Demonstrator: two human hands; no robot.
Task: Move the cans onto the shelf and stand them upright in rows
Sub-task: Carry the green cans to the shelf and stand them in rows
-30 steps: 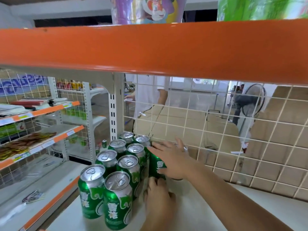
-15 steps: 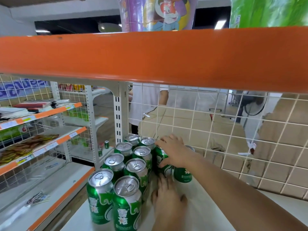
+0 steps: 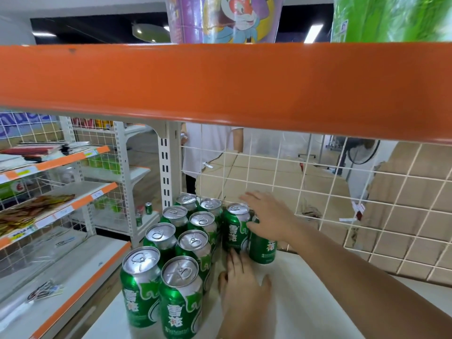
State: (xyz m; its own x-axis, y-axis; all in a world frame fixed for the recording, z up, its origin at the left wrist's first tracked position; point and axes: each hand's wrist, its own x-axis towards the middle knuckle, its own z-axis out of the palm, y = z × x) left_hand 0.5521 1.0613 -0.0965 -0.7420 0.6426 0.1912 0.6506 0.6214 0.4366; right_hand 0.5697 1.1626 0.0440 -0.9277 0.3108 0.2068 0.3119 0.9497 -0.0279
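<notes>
Several green cans (image 3: 182, 297) stand upright in two rows on the left of the white shelf (image 3: 313, 304). A third row starts at the back with two more green cans: one (image 3: 234, 228) with its top uncovered, and one (image 3: 263, 248) just right of it. My right hand (image 3: 267, 216) lies over the right can with straight, spread fingers, the thumb reaching across to the other can. Flat on the shelf in front, my left hand (image 3: 243, 287) touches the base of the left can with its fingertips.
A thick orange shelf edge (image 3: 220, 84) hangs low overhead. A white wire grid (image 3: 354, 206) closes the back of the shelf, with a white upright post (image 3: 168, 165) at its left. Other shelves (image 3: 58, 209) stand further left. A person stands behind the grid.
My right hand has slid to the right and opened, uncovering the top of the left back can. The two back cans now stand side by side. My left hand has stayed in front.
</notes>
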